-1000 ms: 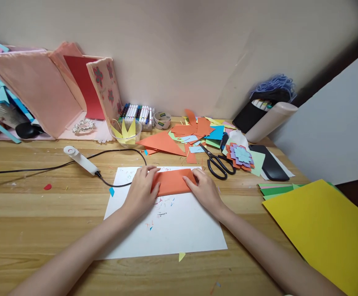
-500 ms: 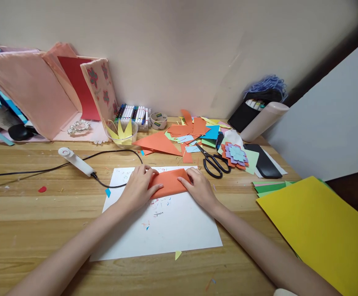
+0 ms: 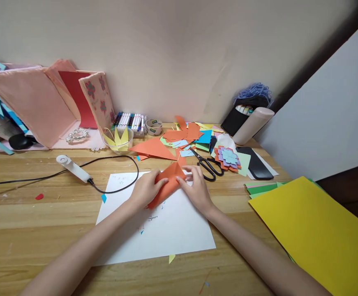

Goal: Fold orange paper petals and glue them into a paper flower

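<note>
A folded piece of orange paper [image 3: 166, 192] is held slantwise over a white sheet [image 3: 172, 234], its top opening into a pocket-like fold. My left hand [image 3: 146, 187] grips its left side, thumb on the front and fingers partly hidden behind. At the right edge, my right hand [image 3: 195, 189] pinches the paper between thumb and fingers. Black-handled scissors [image 3: 208, 164] lie just beyond my right hand. Farther off are a large orange paper triangle [image 3: 155, 149] and a heap of orange and coloured scraps [image 3: 185, 132].
A white device [image 3: 73, 168] with a black cable [image 3: 111, 192] lies at left. Yellow paper [image 3: 308, 230] covers green sheets at right. Behind stand a clear bowl [image 3: 118, 146], a tape roll [image 3: 153, 127], markers [image 3: 129, 120], a layered paper flower [image 3: 228, 157] and a phone [image 3: 258, 163].
The orange paper has gone from lying nearly flat to tilted, its right end raised and its fold opened. Both hands turned with it. The whole view has shifted slightly.
</note>
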### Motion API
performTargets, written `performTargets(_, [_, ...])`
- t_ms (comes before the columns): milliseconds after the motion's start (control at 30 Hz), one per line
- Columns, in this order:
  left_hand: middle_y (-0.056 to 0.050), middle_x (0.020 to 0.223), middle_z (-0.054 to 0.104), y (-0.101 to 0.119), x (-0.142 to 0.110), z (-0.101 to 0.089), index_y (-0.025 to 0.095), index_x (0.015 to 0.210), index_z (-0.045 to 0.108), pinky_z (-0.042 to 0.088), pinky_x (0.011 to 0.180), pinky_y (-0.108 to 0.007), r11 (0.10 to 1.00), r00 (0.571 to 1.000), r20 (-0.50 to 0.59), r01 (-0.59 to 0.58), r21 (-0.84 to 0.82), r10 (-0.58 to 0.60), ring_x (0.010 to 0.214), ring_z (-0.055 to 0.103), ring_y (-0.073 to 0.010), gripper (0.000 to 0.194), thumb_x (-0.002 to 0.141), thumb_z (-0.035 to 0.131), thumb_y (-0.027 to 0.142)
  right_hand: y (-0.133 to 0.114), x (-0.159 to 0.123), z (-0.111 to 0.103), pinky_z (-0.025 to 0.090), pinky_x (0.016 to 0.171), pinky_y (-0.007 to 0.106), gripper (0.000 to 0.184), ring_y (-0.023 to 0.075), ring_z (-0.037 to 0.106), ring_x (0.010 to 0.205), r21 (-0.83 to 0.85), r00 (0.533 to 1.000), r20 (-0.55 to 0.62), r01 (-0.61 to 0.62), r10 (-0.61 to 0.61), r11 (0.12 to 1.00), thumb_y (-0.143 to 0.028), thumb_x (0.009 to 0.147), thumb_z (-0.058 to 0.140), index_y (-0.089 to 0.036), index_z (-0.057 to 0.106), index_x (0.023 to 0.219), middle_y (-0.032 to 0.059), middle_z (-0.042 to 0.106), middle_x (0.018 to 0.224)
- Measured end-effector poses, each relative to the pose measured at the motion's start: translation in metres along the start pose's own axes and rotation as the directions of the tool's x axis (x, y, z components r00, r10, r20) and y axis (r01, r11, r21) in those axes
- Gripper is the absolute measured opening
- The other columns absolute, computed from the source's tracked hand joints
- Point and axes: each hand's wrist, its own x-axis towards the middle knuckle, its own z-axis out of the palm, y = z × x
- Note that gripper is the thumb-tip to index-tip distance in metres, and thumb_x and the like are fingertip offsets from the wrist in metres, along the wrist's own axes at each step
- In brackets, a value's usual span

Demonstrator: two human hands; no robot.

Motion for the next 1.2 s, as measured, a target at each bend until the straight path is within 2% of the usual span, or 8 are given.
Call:
performTargets(67, [0.0, 0.064, 0.053, 0.005, -0.001, 0.004, 0.02, 0.069, 0.045, 0.029, 0.052, -0.026, 0.987, 0.995, -0.071, 0.062, -0.148, -0.073, 0.058, 0.047, -0.0158, 0.03, 0.083, 0.043, 0.046, -0.001, -0.002, 0.0, 0.046, 0.067, 0.03, 0.045, 0.0176, 0.054, 0.084, 0.187, 0.993, -0.008, -0.114, 0.118, 0.976, -0.043, 0.077, 0.057, -0.019, 0.045, 0.114, 0.0095, 0.05, 0.109])
performTargets(167, [-0.001, 0.072, 0.058, 0.012, -0.004, 0.013, 0.019, 0.075, 0.049, 0.035, 0.056, -0.025, 0.919, 0.993, -0.075, 0.054, -0.39, -0.09, 0.064, 0.051, -0.016, 0.029, 0.083, 0.044, 0.046, -0.005, -0.006, 0.002, 0.043, 0.054, 0.025, 0.038, 0.0141, 0.053, 0.068, 0.374, 0.945, 0.271, -0.277, 0.181, 0.885, -0.048, 0.083, 0.048, -0.018, 0.05, 0.105, 0.0051, 0.057, 0.091])
performTargets(233, [-0.002, 0.078, 0.061, 0.015, -0.006, 0.02, 0.018, 0.079, 0.052, 0.038, 0.061, -0.026, 0.865, 0.996, -0.057, 0.035, -0.5, -0.073, 0.07, 0.053, -0.0167, 0.027, 0.083, 0.044, 0.044, -0.007, -0.009, 0.003, 0.042, 0.055, 0.024, 0.034, 0.0134, 0.052, 0.066, 0.396, 0.914, 0.371, -0.313, 0.161, 0.863, -0.048, 0.084, 0.046, -0.016, 0.054, 0.093, 0.0031, 0.057, 0.082])
performTargets(433, [-0.004, 0.082, 0.062, 0.015, -0.011, 0.031, 0.017, 0.083, 0.055, 0.041, 0.066, -0.026, 0.746, 0.995, -0.024, 0.053, -0.663, -0.092, 0.074, 0.054, -0.0169, 0.029, 0.086, 0.042, 0.043, -0.008, -0.01, 0.003, 0.041, 0.056, 0.023, 0.031, 0.0129, 0.05, 0.067, 0.425, 0.909, 0.382, -0.334, 0.168, 0.841, -0.046, 0.081, 0.052, -0.015, 0.056, 0.085, 0.0018, 0.057, 0.078])
performTargets(700, [-0.009, 0.101, 0.063, 0.012, -0.013, 0.03, 0.016, 0.101, 0.058, 0.044, 0.074, -0.029, 0.616, 0.998, 0.042, 0.06, -0.785, -0.045, 0.089, 0.056, -0.0208, 0.032, 0.085, 0.044, 0.041, -0.007, -0.01, 0.003, 0.021, 0.033, 0.019, 0.029, 0.0046, 0.029, 0.036, 0.509, 0.895, 0.395, -0.4, 0.206, 0.762, -0.046, 0.084, 0.049, -0.018, 0.049, 0.076, -0.0072, 0.039, 0.053])
performTargets(867, [-0.007, 0.09, 0.063, 0.012, -0.01, 0.024, 0.016, 0.09, 0.059, 0.045, 0.067, -0.027, 0.556, 0.993, 0.084, 0.118, -0.823, -0.086, 0.08, 0.057, -0.0189, 0.032, 0.081, 0.05, 0.045, -0.012, -0.009, 0.002, 0.04, 0.052, 0.02, 0.025, 0.0098, 0.049, 0.06, 0.54, 0.912, 0.372, -0.365, 0.174, 0.758, -0.041, 0.084, 0.051, -0.017, 0.057, 0.089, 0.0007, 0.057, 0.078])
performTargets(967, [-0.006, 0.083, 0.063, 0.01, -0.005, 0.021, 0.015, 0.086, 0.06, 0.044, 0.06, -0.025, 0.509, 0.985, 0.091, 0.153, -0.847, -0.144, 0.071, 0.056, -0.0171, 0.034, 0.077, 0.054, 0.048, -0.013, -0.008, 0.002, 0.043, 0.068, 0.024, 0.025, 0.0144, 0.052, 0.079, 0.516, 0.913, 0.391, -0.325, 0.12, 0.792, -0.039, 0.084, 0.051, -0.017, 0.059, 0.092, 0.0031, 0.059, 0.089])
performTargets(1200, [-0.003, 0.073, 0.062, 0.012, -0.003, 0.017, 0.015, 0.077, 0.061, 0.043, 0.056, -0.023, 0.505, 0.982, 0.05, 0.138, -0.852, -0.185, 0.065, 0.056, -0.0152, 0.034, 0.073, 0.058, 0.049, -0.012, -0.009, 0.001, 0.039, 0.06, 0.023, 0.028, 0.0132, 0.05, 0.071, 0.472, 0.9, 0.42, -0.33, 0.121, 0.818, -0.042, 0.085, 0.049, -0.016, 0.059, 0.088, 0.0017, 0.057, 0.081])
